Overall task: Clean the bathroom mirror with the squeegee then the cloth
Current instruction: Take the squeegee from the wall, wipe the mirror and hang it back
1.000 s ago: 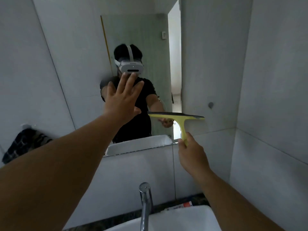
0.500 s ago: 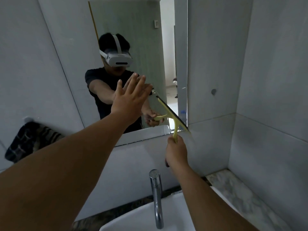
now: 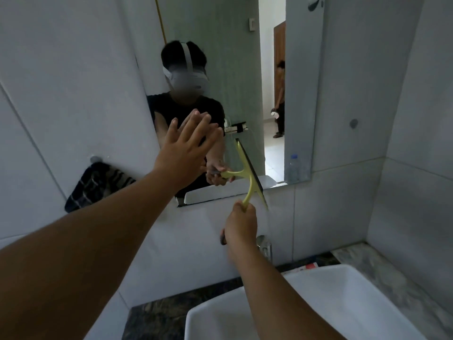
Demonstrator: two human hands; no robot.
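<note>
At the mirror's (image 3: 220,45) lower edge, the squeegee (image 3: 248,173) is gripped by the right hand (image 3: 240,225), blade tilted against the glass. The left hand (image 3: 186,150) is spread flat, holding nothing. Squeegeeing is judged under way; the cloth (image 3: 98,185) hangs unused.

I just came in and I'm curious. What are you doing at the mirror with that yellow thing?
A person is cleaning the wall-mounted bathroom mirror. The right hand grips the handle of a yellow T-shaped squeegee with a dark rubber blade, tilted steeply near the mirror's lower edge. The left hand is spread open, palm toward the glass. A dark striped cloth hangs on the wall at the left, not yet used. The white basin sits below.
</note>
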